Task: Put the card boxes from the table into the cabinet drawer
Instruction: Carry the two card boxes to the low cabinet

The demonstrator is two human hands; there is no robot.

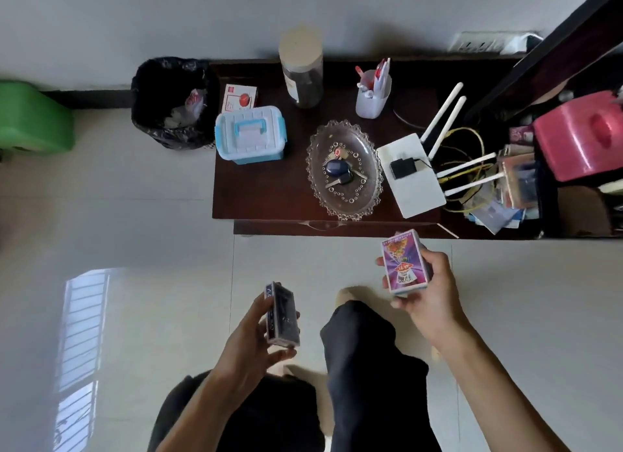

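Observation:
My right hand (pixel 429 293) grips a purple card box (pixel 403 262) with a bright picture on its face, held just in front of the dark wooden cabinet's front edge (pixel 337 228). My left hand (pixel 251 333) holds a dark card box (pixel 282 315) lower and further left, above the floor. A red and white box (pixel 240 98) lies at the back left of the cabinet top (pixel 263 188). The drawer front below the top shows only as a narrow dark strip; I cannot tell whether it is pulled out.
On the cabinet top stand a blue-handled plastic case (pixel 250 135), a glass dish with keys (pixel 344 170), a white router (pixel 413 173), a pen holder (pixel 372 92) and a jar (pixel 301 67). A black bin (pixel 168 102) stands left; cluttered shelves right.

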